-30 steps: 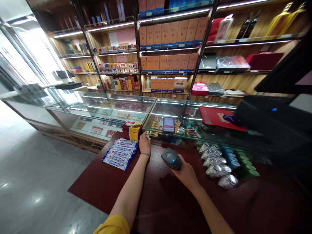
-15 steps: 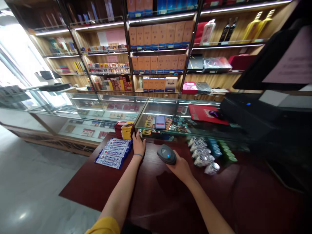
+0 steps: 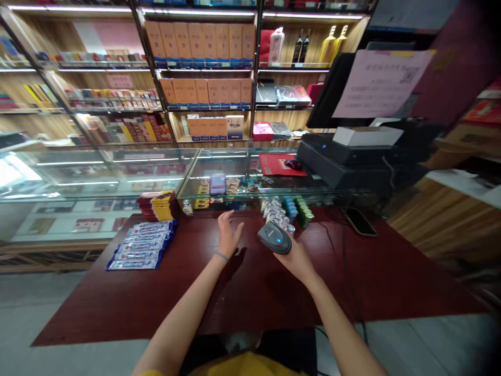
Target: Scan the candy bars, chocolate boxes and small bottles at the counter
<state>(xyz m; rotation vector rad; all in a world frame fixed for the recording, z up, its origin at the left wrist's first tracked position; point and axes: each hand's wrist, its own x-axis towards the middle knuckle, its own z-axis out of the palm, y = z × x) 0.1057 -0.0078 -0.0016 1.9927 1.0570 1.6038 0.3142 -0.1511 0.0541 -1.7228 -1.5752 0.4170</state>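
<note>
My right hand (image 3: pixel 296 260) is wrapped round the handle of a dark grey barcode scanner (image 3: pixel 275 237), whose blue light is lit. My left hand (image 3: pixel 229 236) hovers over the dark red table with fingers apart and nothing in them. A single small silver-topped can (image 3: pixel 187 208) stands upright left of it, beside a stack of yellow and dark red packets (image 3: pixel 156 204). Silver-topped cans (image 3: pixel 275 208) stand in rows behind the scanner, which partly hides them. Blue cans (image 3: pixel 290 208) and green cans (image 3: pixel 303 211) are grouped to their right.
Blue-and-white long packets (image 3: pixel 143 245) lie overlapped on the table's left (image 3: pixel 94 313). A glass display counter (image 3: pixel 235 162) borders the back, with a phone-like device (image 3: pixel 218 184) showing a lit screen. A black phone (image 3: pixel 360 222) and a cable lie at right, below the monitor (image 3: pixel 332 89).
My left hand has let go of the small can by the yellow packets and moved right, towards the scanner. The scanner stays in my right hand. The view has turned right.
</note>
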